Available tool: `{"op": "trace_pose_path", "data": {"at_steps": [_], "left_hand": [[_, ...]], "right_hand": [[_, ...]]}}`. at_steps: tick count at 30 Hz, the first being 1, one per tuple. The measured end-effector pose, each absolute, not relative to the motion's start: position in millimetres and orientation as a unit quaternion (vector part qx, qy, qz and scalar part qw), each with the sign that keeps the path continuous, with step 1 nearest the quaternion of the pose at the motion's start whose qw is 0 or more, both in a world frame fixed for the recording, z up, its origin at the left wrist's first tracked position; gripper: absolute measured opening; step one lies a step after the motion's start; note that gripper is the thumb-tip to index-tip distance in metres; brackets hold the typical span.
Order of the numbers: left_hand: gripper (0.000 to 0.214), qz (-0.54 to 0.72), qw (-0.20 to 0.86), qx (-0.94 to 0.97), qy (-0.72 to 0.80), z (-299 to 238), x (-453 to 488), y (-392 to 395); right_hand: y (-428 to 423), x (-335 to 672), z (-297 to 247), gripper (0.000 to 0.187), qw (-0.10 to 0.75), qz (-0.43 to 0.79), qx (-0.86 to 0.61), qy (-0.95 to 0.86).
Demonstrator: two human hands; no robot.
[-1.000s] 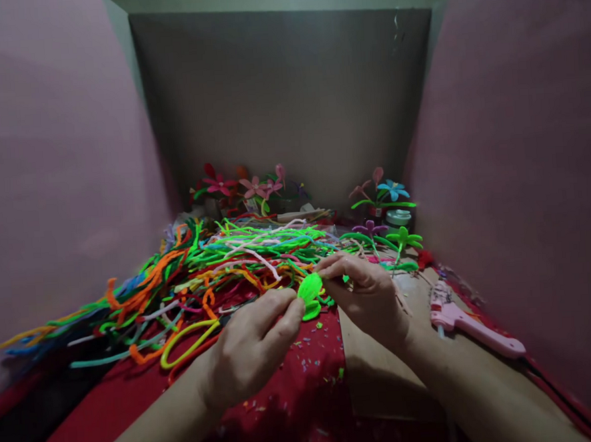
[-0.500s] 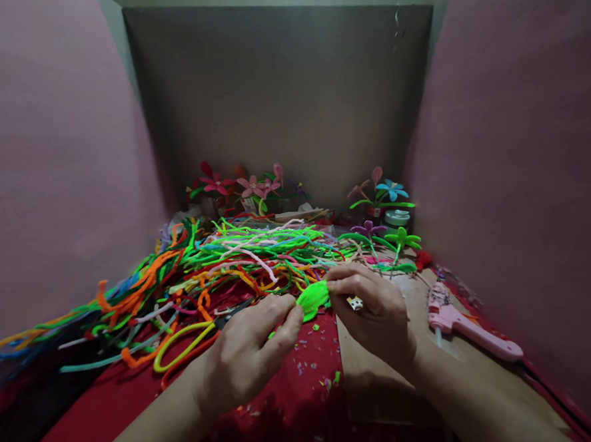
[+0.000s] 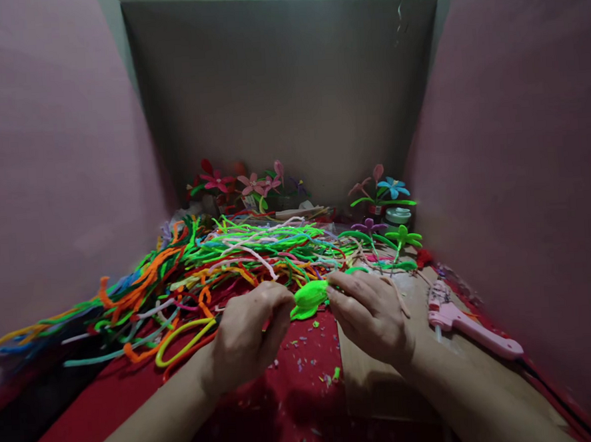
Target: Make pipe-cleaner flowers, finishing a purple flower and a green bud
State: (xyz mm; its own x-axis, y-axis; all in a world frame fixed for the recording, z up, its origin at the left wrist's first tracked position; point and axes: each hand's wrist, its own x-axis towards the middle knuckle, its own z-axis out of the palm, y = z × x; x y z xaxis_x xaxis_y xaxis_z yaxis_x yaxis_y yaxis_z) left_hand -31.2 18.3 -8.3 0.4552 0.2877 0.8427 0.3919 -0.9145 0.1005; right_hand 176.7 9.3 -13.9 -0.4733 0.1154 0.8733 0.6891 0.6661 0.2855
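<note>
Between my two hands is a bunch of bright green pipe-cleaner petals (image 3: 310,299), fuzzy and rounded, with a fold showing along its lower side. My left hand (image 3: 252,330) is closed in a pinch at the left tip of the petals. The fingers of my right hand (image 3: 371,313) are closed on their right end, which they partly hide. Yellow-handled scissors (image 3: 183,343) lie to the left of my left hand, their blades hidden behind it. Just beyond both hands spreads a heap of coloured pipe cleaners (image 3: 256,240).
On the right a pink glue gun (image 3: 475,330) rests on a brown board (image 3: 380,389). A green pipe-cleaner flower (image 3: 402,237) and a purple one (image 3: 369,228) lie behind it. Finished flowers stand along the back wall. Small scraps (image 3: 330,377) dot the red cloth (image 3: 296,394).
My left hand has shifted slightly left and its wrist has turned, fingers now bent downward at the tip. The green petals show more of their lower fold. My right hand has barely moved.
</note>
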Motion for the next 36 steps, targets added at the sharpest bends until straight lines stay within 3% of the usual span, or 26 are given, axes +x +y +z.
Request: {"op": "trace_pose_path", "data": {"at_steps": [9, 13, 20, 32, 36], "left_hand": [[0.016, -0.508, -0.064, -0.821, -0.254, -3, -27, 15], [0.006, -0.527, -0.187, -0.759, -0.333, -2, -24, 17], [0.009, -0.525, -0.402, -0.639, -0.393, 0, -23, 25], [0.009, -0.307, -0.438, -0.716, -0.449, 16, -34, 36], [0.009, -0.349, -0.457, -0.687, -0.444, 13, -39, 42]], "right_hand": [[5, 173, -8, 0.016, 0.439, -0.321, -0.241, -0.804], [8, 174, -11, 0.015, 0.437, -0.315, -0.239, -0.808], [13, 176, -18, 0.013, 0.427, -0.324, -0.24, -0.809], [27, 186, -24, 0.013, 0.425, -0.303, -0.292, -0.801], [26, 185, -25, 0.014, 0.435, -0.303, -0.278, -0.801]]}}
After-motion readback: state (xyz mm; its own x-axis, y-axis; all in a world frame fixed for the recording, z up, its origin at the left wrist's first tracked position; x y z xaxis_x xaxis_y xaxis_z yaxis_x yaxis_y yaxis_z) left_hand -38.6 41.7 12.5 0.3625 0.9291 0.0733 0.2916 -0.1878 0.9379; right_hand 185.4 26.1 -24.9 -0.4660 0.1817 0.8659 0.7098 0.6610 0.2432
